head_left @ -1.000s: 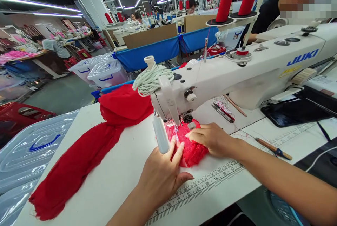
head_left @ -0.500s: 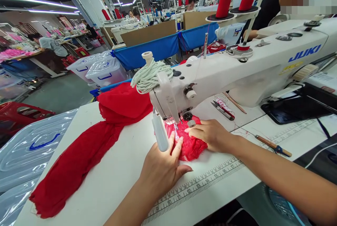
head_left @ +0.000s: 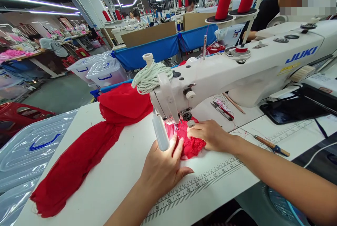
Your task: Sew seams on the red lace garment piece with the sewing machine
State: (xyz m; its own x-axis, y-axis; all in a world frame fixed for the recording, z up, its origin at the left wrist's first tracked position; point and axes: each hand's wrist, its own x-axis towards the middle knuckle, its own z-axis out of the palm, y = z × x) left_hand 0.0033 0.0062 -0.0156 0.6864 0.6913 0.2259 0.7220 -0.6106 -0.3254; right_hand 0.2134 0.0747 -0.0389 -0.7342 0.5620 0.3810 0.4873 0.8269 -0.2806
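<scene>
Under the needle of a white sewing machine [head_left: 226,66] lies a small piece of red lace fabric [head_left: 193,146], lit by the machine's lamp. My left hand [head_left: 163,164] rests with its fingers spread, two fingertips pressing the fabric flat just before the presser foot [head_left: 176,126]. The fingers of my right hand [head_left: 210,135] are bent and pinch the fabric's right side close to the needle. A long red cloth [head_left: 79,163] stretches across the table to the left of the machine. Part of the lace is hidden behind my hands and the lamp [head_left: 160,133].
Thread snips [head_left: 222,110] and a wooden-handled tool [head_left: 272,145] lie to the right, with a dark phone-like device [head_left: 279,110] beyond. A printed ruler [head_left: 195,185] runs along the table's front. Clear lidded bins [head_left: 31,148] stand left. A co-worker's arm [head_left: 259,26] shows behind the machine.
The lace fabric has moved slightly away from me, under the needle, and its near edge has drawn back. Both hands keep nearly the same places. The long red cloth stays put.
</scene>
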